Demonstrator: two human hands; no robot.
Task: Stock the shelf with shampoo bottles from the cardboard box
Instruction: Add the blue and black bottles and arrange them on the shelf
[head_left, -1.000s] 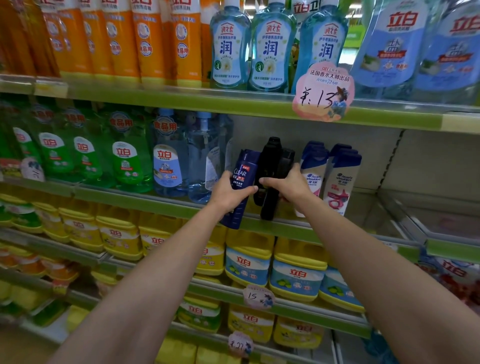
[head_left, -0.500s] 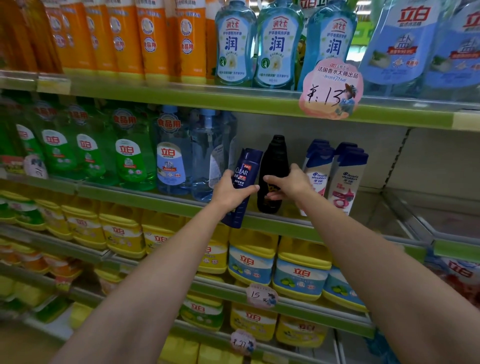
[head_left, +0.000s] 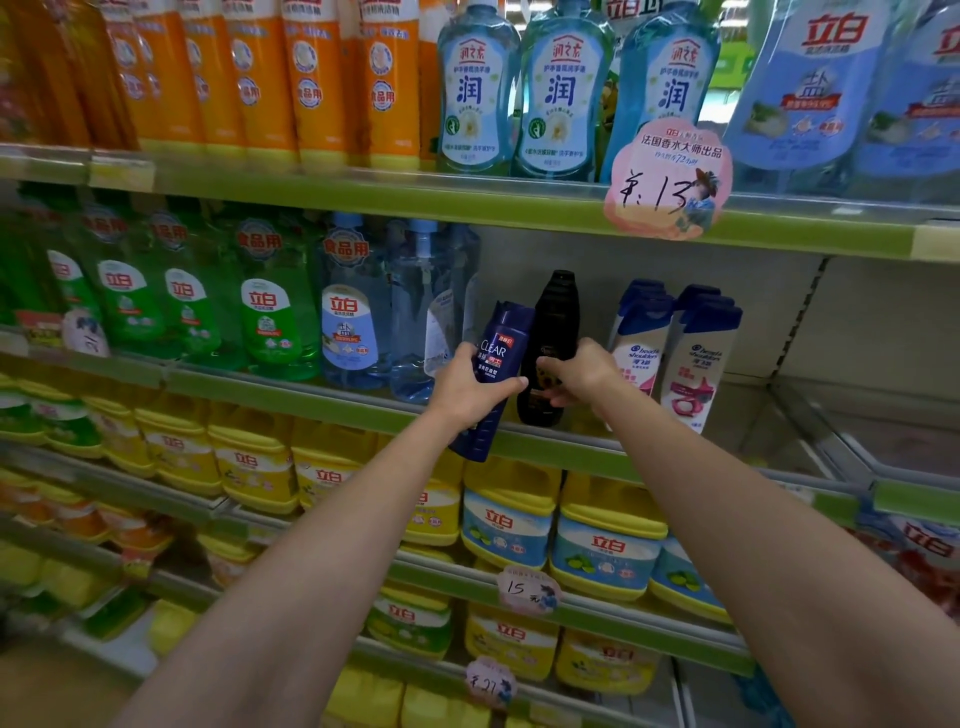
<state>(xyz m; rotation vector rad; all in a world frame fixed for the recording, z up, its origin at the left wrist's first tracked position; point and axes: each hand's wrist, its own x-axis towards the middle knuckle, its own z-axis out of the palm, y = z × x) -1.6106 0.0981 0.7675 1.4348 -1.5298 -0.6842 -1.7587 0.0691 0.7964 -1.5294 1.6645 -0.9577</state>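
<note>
Your left hand grips a dark blue plastic shampoo bottle with a white "CLEAR" label, fingers curled round its middle; the bottle tilts with its cap leaning right, and its base hangs just past the front edge of the green-edged metal shelf. Your right hand is wrapped round the lower half of a black plastic shampoo bottle, which stands upright at the shelf's front edge, its base on the shelf. The two bottles touch or nearly touch near their upper parts. Just right of the black bottle stand two white shampoo bottles with dark blue caps. To the left, a clear blue pump bottle stands just beside the tilted bottle.
</note>
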